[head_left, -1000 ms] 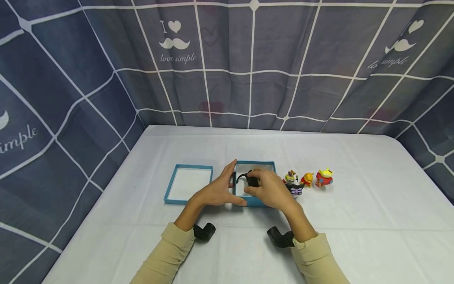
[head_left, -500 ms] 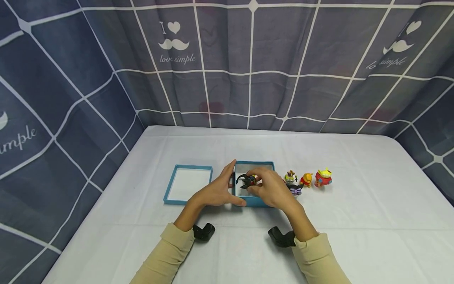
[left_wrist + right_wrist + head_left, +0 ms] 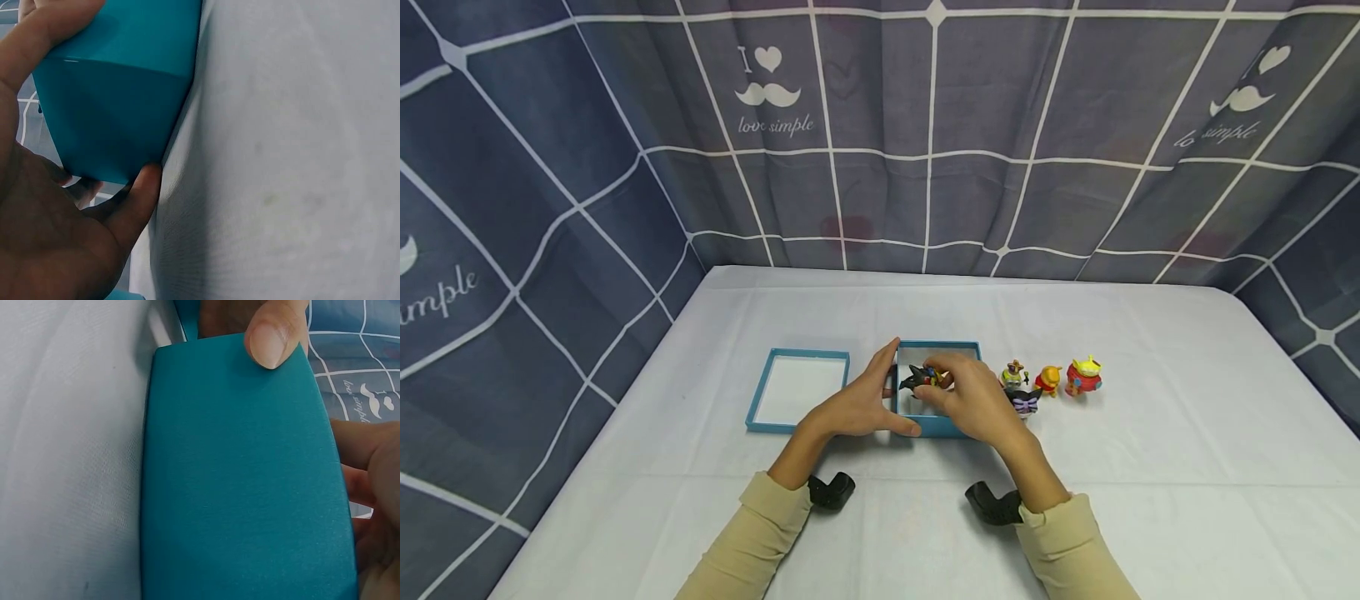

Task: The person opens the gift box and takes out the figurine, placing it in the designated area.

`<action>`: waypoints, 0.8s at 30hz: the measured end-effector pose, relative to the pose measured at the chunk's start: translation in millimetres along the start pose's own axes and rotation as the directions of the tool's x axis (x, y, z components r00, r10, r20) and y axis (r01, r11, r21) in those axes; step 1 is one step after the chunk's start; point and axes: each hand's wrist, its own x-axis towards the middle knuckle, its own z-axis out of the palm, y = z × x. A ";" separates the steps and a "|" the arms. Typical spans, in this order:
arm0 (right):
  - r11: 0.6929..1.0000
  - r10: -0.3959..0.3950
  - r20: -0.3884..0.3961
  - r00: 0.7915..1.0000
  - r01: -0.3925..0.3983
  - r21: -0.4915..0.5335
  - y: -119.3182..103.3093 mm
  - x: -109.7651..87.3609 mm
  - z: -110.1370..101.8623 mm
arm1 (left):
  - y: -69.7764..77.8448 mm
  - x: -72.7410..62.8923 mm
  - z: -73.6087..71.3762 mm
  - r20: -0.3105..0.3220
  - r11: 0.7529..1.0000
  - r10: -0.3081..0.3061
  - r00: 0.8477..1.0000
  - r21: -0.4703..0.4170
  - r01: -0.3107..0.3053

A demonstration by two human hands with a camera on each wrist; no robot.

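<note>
In the head view an uncovered blue box [image 3: 943, 427] stands mid-table. My left hand [image 3: 859, 402] holds it at its left side, thumb along the front wall; the left wrist view shows fingers at the blue wall [image 3: 112, 119] down near the cloth. Inside the box opening, my right hand [image 3: 976, 402] pinches a small dark figurine [image 3: 914, 378] with red and yellow patches, its pointed black part sticking out leftward. In the right wrist view the box's front wall [image 3: 244, 469] hides the figurine, and the right fingers [image 3: 356, 444] reach behind the wall's upper edge.
The blue-rimmed lid [image 3: 801, 387] lies white side up, left of the box. To the right stand several small figures: one with a brown hat [image 3: 1015, 373], one black with a purple bow [image 3: 1025, 402], an orange bear [image 3: 1049, 380] and a red figure with a yellow-green head [image 3: 1084, 377].
The dark figurine has turned between the right fingers, first showing a long curved black part, now a shorter point and coloured patches. The left hand and box have stayed put.
</note>
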 end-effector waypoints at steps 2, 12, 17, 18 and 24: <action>1.000 0.004 -0.017 1.000 -0.004 0.004 -0.3 0.1 0.7 | -0.6 0.5 -0.1 0.002 1.000 0.003 1.000 0.002 -0.003; 0.995 0.022 -0.090 0.996 -0.014 0.094 0.6 -1.0 1.2 | 1.0 0.7 0.2 -0.004 1.000 -0.024 1.000 -0.006 0.024; 0.987 0.034 -0.049 0.998 -0.026 0.157 0.9 -1.7 -0.3 | -0.2 1.1 0.9 -0.006 1.000 -0.023 1.000 0.000 0.023; 0.986 0.034 -0.043 0.999 -0.027 0.166 0.7 -1.7 -0.6 | -0.4 1.2 1.0 -0.007 1.000 -0.024 1.000 0.002 0.024; 0.981 0.054 -0.035 0.998 -0.047 0.187 0.9 -1.8 -0.9 | -0.4 0.8 1.0 -0.013 0.999 -0.033 0.999 0.006 0.033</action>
